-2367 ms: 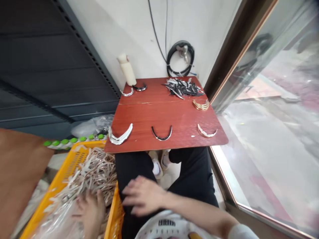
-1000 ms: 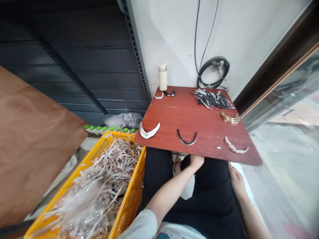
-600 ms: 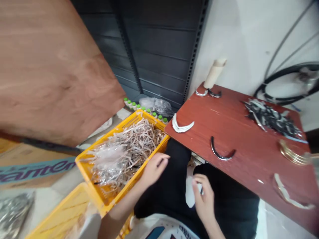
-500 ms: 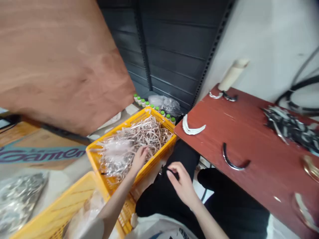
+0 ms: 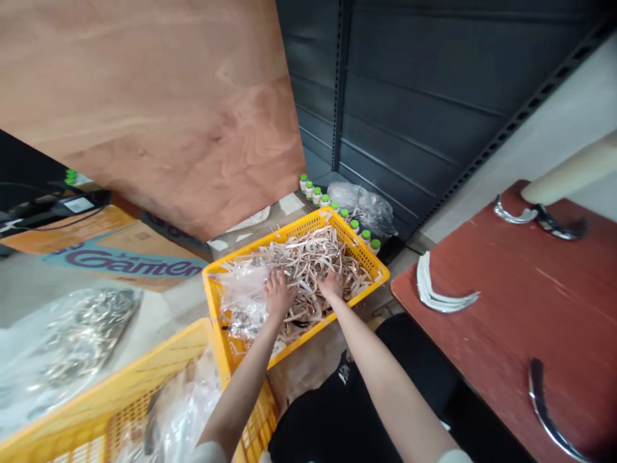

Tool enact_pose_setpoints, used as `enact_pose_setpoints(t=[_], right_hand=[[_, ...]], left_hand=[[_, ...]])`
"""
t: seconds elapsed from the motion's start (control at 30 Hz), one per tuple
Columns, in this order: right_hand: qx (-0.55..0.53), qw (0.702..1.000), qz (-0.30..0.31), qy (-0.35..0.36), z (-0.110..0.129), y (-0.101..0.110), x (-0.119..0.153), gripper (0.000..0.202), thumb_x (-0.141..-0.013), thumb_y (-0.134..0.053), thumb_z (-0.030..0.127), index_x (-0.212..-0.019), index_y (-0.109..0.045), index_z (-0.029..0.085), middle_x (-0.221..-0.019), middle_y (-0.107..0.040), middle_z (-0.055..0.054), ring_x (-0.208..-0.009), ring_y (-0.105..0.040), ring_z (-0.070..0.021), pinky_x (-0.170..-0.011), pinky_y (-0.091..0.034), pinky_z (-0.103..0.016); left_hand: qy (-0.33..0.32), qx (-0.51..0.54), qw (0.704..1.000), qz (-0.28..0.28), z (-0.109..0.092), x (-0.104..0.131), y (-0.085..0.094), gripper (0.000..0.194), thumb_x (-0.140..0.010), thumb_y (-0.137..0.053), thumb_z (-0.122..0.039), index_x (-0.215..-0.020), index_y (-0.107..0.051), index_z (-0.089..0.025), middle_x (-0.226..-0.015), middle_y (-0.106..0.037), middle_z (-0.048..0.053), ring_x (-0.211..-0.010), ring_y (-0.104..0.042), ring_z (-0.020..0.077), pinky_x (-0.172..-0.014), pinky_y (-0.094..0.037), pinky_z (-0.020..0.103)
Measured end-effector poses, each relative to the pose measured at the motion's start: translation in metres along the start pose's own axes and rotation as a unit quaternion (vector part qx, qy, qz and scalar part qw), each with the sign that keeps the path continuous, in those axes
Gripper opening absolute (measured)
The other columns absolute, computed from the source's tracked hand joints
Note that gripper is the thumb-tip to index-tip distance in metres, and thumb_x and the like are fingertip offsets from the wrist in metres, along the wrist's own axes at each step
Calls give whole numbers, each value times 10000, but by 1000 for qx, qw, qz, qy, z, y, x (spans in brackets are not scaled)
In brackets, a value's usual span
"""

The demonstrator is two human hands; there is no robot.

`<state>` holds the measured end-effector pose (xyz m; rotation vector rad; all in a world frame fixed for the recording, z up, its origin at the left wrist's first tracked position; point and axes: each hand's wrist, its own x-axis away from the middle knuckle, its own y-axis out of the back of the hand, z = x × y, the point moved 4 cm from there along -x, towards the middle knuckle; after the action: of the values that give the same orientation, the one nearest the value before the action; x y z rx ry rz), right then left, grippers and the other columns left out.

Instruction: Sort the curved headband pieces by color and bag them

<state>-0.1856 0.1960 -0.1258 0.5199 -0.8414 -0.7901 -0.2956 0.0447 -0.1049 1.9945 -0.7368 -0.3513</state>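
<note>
Both of my hands reach into a yellow plastic crate (image 5: 289,355) heaped with thin curved strips (image 5: 308,251), whitish and metallic-looking. My left hand (image 5: 278,294) lies on the heap with its fingers spread, at the edge of some clear plastic bags (image 5: 243,286) on the crate's left side. To the right, my right hand (image 5: 330,284) touches the strips with its fingers apart; the fingertips are partly hidden among them. Neither hand visibly holds anything.
A second yellow crate (image 5: 159,360) with plastic bags stands lower left, beside a bag of shiny pieces (image 5: 91,328). Green-capped bottles (image 5: 334,207) line the back. On the right, a red-brown table (image 5: 501,347) carries white curved strips (image 5: 438,297) and a chrome curved piece (image 5: 544,402).
My right hand has moved from above my lap into the crate. My left hand remains over the heap, its fingers now spread. The view has turned left.
</note>
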Motion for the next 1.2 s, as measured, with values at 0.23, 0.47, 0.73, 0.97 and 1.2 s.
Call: enact_pose_setpoints(t=[0.23,0.47,0.73,0.97,1.2], right_hand=[[44,999,-14,-25,-38,-18,-13,386,-916,-593,338,-1253,-566,152,-1385,-504,-135,-1269,-474,-289,-1053,-369,-502],[22,996,-14,83,-7,-31,10,390,-925,-472,283,-1232,-581,68,-1404,-455,-241,-1326,-382,-356,-1093,-269,-464],[-76,987,86,115,43,-72,44,374,-869,-592,494,-967,-691,146,-1106,-671,-139,-1135,-581,-320,-946,-430,-392],[-204,956,210,30,65,-110,53,322,-953,-574,392,-1158,-600,145,-1111,-639,-76,-931,-643,-183,-814,-553,-383],[-312,927,205,25,78,-134,69,337,-944,-594,349,-1223,-575,160,-1214,-599,-91,-1027,-621,-216,-865,-546,-422]], left_hand=[[-24,-21,998,45,63,40,66,447,-891,-481,-501,-1266,-575,-277,-1403,-541,50,-1306,-490,254,-1075,-400,378],[250,-146,951,-110,147,22,98,905,-787,-572,-523,-1414,-286,63,-1459,-345,356,-1368,-361,426,-1090,-314,505],[311,-151,936,-63,174,8,117,639,-873,-396,-558,-1287,-468,-76,-1137,-659,215,-1145,-569,384,-995,-343,540],[262,-140,955,13,171,-13,110,715,-820,-555,-618,-1292,-508,-83,-1377,-497,236,-1276,-465,398,-1035,-319,580],[132,-69,986,73,162,10,99,383,-913,-591,-385,-1227,-573,-166,-1278,-577,102,-1134,-579,237,-973,-483,489]])
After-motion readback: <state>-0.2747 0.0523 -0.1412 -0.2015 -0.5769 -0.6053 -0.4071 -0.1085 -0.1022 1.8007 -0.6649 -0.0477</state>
